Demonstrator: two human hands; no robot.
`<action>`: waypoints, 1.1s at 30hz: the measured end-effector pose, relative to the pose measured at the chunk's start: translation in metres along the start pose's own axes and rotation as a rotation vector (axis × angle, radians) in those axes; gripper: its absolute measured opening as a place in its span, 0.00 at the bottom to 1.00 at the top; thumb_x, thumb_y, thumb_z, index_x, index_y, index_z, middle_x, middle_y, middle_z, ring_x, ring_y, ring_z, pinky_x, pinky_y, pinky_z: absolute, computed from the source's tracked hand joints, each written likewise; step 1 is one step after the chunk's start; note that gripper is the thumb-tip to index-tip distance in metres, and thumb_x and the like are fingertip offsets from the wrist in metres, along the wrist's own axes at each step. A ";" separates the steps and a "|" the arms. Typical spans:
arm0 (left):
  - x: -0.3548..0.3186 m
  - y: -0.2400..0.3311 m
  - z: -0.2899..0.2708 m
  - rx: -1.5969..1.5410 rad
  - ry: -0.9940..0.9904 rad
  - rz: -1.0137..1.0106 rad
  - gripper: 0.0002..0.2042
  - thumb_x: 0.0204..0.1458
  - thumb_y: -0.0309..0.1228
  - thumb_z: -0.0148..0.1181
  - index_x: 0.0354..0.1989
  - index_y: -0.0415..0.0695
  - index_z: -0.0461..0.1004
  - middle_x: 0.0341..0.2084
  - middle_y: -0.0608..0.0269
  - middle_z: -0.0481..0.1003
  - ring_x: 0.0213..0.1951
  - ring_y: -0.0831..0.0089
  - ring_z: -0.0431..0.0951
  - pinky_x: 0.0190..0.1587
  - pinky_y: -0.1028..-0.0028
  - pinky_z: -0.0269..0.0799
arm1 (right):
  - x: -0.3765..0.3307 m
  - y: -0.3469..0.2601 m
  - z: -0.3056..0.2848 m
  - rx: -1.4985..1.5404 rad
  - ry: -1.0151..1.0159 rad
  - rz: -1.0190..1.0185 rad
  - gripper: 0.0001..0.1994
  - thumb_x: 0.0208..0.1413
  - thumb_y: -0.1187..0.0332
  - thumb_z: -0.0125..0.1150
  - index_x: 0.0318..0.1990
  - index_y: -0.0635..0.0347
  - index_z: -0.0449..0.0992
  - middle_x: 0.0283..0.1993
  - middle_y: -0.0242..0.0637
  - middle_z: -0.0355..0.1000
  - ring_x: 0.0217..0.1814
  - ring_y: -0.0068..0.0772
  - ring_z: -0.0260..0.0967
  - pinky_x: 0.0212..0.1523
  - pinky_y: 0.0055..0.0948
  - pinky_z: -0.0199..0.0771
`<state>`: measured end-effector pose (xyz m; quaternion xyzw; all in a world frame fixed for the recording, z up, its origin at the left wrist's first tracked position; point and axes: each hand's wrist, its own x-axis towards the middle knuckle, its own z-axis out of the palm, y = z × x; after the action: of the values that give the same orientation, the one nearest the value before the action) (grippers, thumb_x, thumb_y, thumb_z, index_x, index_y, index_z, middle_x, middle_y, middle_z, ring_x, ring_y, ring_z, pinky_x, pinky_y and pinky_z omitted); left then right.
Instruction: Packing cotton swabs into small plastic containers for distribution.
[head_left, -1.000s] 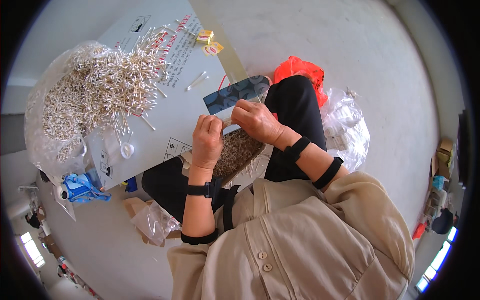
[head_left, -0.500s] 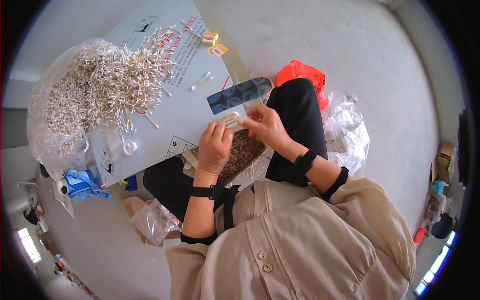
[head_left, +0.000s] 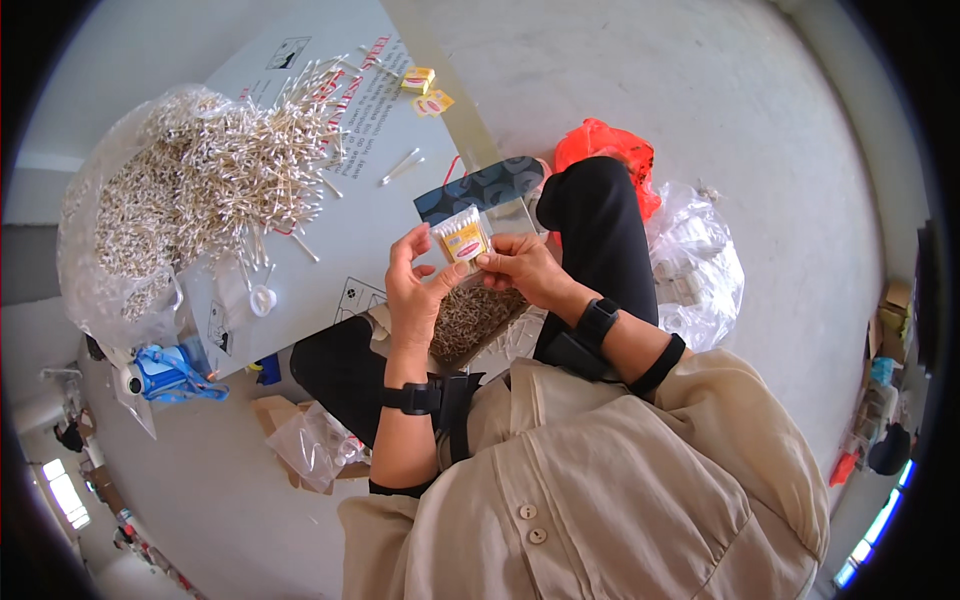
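Note:
A small clear pack of cotton swabs (head_left: 462,238) with a yellow label is held up between my two hands above my lap, white swab tips upward. My right hand (head_left: 530,268) pinches its lower right corner between thumb and fingers. At its left edge and bottom my left hand (head_left: 415,290) grips it, thumb on the lower edge and fingers along the side. Just below sits an open box (head_left: 475,320) filled with brownish swab sticks. A dark patterned strip (head_left: 480,190) lies on the table edge beyond the pack.
A big plastic bag (head_left: 85,260) spills loose cotton swabs (head_left: 240,170) over the grey table (head_left: 300,290). Yellow cards (head_left: 432,102) lie at its far edge. Red (head_left: 605,145) and clear bags (head_left: 695,260) stand right of my knee; a cardboard box (head_left: 285,415) is on the floor.
The pack has tipped upright, so its yellow label now shows. My left hand has turned and its fingers have spread up along the pack's side; my right hand has shifted to the lower corner.

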<state>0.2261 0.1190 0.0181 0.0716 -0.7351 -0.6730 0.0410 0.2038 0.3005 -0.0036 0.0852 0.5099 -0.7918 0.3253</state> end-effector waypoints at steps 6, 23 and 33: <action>-0.001 0.039 0.011 -0.398 -0.081 -0.132 0.24 0.42 0.26 0.73 0.49 0.35 0.72 0.39 0.61 0.75 0.40 0.76 0.75 0.43 0.76 0.72 | -0.011 -0.020 0.015 -0.090 -0.165 -0.175 0.08 0.59 0.70 0.61 0.42 0.64 0.78 0.31 0.27 0.74 0.30 0.14 0.68 0.31 0.16 0.70; -0.005 0.056 0.015 -0.024 -0.043 0.192 0.14 0.41 0.27 0.73 0.36 0.38 0.76 0.30 0.64 0.76 0.33 0.77 0.74 0.38 0.78 0.70 | -0.013 -0.019 0.027 -0.046 -0.259 -0.260 0.08 0.59 0.74 0.59 0.44 0.66 0.75 0.33 0.26 0.71 0.34 0.14 0.66 0.36 0.18 0.71; -0.002 0.058 0.015 -0.017 -0.075 0.291 0.12 0.39 0.24 0.72 0.32 0.39 0.77 0.32 0.62 0.76 0.37 0.72 0.75 0.42 0.74 0.71 | -0.014 -0.019 0.027 -0.141 -0.261 -0.313 0.05 0.59 0.74 0.59 0.40 0.67 0.74 0.31 0.27 0.70 0.33 0.16 0.66 0.35 0.21 0.71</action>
<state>0.2230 0.1389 0.0746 -0.0609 -0.7331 -0.6682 0.1112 0.2083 0.2879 0.0300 -0.1210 0.5246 -0.7994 0.2667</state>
